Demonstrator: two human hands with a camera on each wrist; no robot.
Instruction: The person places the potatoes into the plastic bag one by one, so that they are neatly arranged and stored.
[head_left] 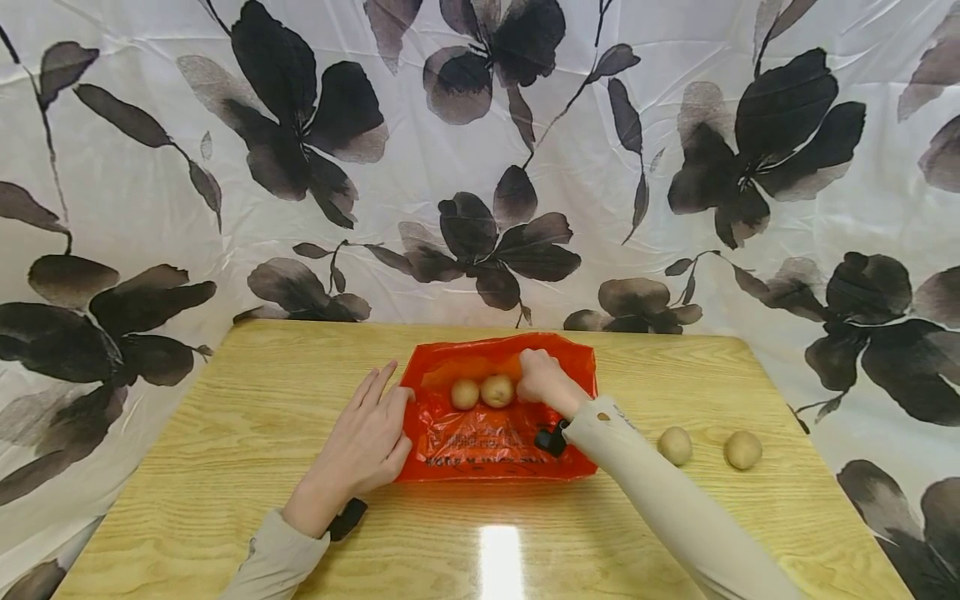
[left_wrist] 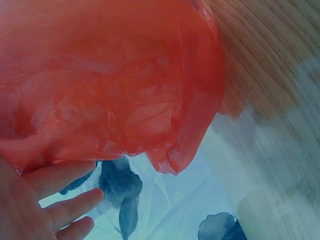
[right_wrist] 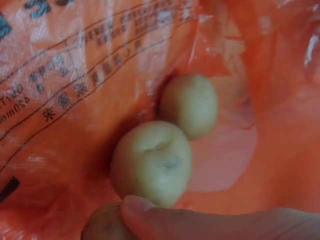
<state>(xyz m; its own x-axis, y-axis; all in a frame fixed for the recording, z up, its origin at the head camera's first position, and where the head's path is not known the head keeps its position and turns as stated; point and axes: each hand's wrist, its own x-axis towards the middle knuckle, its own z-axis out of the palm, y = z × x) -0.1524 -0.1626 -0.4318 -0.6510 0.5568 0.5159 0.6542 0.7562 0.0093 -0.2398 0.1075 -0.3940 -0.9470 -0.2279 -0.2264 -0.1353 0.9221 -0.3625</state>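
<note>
A red plastic bag (head_left: 465, 462) with dark print lies spread with its mouth open on the table. Inside it, two potatoes sit side by side, a smaller potato (right_wrist: 192, 106) and a larger potato (right_wrist: 152, 162). My right hand (head_left: 549, 379) reaches into the bag and grips a third potato (right_wrist: 107, 222), partly covered by the thumb, against the larger one. At the bag's left edge my left hand (head_left: 367, 437) holds the rim between thumb and index finger. Its other fingers (left_wrist: 75, 207) stretch out past the plastic.
Two more potatoes lie on the wooden table (head_left: 262, 400) to the right, one potato (head_left: 675, 446) near the right sleeve and another potato (head_left: 742, 450) farther out. A white cloth (head_left: 420, 167) with dark flowers hangs behind the table's back edge.
</note>
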